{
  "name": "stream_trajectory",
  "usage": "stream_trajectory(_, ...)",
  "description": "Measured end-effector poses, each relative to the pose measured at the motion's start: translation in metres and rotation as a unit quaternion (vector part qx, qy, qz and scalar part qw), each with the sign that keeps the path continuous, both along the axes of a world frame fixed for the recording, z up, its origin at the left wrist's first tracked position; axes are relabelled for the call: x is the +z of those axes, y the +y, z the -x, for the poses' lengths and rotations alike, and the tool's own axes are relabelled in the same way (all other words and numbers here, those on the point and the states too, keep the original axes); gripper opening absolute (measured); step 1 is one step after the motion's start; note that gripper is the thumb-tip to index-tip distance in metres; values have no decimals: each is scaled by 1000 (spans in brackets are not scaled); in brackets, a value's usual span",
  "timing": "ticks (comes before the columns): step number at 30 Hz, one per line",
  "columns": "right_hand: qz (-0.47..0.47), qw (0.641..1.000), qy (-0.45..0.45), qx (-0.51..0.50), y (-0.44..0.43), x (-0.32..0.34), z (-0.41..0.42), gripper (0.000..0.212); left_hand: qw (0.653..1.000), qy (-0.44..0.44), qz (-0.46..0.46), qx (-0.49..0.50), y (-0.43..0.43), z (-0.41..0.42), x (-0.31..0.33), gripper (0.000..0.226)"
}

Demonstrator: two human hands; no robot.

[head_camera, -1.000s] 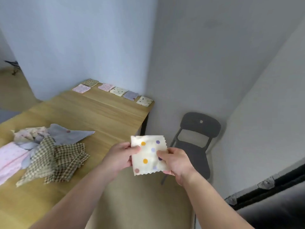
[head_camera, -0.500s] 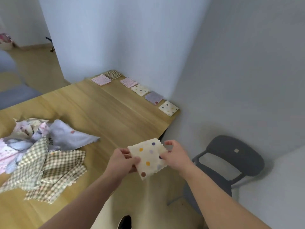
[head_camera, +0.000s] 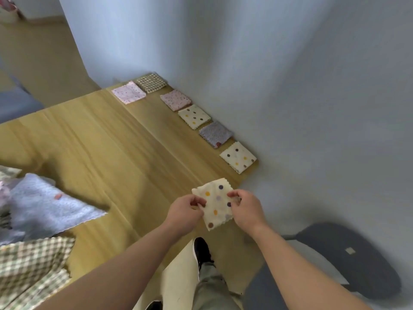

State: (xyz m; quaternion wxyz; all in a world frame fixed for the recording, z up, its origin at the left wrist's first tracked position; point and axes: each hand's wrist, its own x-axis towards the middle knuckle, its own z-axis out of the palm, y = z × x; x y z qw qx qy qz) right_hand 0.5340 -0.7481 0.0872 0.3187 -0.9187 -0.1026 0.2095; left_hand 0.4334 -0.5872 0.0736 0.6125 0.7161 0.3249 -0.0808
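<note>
Left hand (head_camera: 184,212) and right hand (head_camera: 247,210) pinch folded dotted cloth (head_camera: 218,203) near table (head_camera: 111,142).

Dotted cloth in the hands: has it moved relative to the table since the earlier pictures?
Yes. The dotted cloth has come from beside the table to over its edge, nearer the last folded square.

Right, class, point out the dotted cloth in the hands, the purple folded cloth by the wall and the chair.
dotted cloth (head_camera: 218,204), head view, the middle of its top face.
purple folded cloth (head_camera: 215,133), head view, the middle of its top.
chair (head_camera: 362,265), head view, its dark backrest.
</note>
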Motion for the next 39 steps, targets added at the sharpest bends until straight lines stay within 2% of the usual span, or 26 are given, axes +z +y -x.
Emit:
stream_trajectory(8, 90, 975, 12, 202, 28, -54, -144, 40, 993, 72, 52, 81, 7, -106, -46, 34)
stream_trajectory(13, 118, 955, 15, 271, 36, -77, -195, 42, 986, 103, 75, 112, -3, -147, -61, 39)
stream_trajectory(19, 113, 950, 21, 290, 34, -92, -214, 37, 974, 143, 72, 162, -6, -169, -70, 41)
stream_trajectory(30, 102, 936, -3, 336, 35, -97, -223, 43, 970, 141, 62, 190, -14, -176, -77, 44)
stream_trajectory(39, 76, 917, -54, 387, 114, -95, -251, 47, 953, 109, 32, 279, 47, -201, -73, 42)
